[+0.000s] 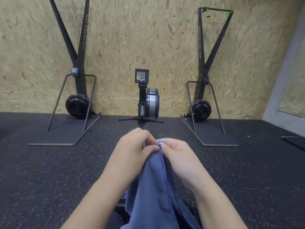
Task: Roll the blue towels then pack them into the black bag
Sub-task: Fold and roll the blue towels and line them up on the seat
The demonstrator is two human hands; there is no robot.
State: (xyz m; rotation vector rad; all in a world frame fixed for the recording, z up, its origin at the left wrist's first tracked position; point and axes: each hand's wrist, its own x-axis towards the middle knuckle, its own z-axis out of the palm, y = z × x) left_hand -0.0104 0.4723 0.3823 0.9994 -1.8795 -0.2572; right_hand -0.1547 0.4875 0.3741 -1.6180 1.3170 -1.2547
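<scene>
Both hands, the left hand (pixel 132 146) and right hand (pixel 177 156), pinch the top of a soft blue cloth towel (pixel 151 187) that hangs down above the black speckled floor (pixel 49 171).

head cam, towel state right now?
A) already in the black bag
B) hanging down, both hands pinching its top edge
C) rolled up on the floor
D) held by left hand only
B: the left hand and right hand both pinch the top edge of the blue towel, which hangs down unrolled; no bag is in view.
</scene>
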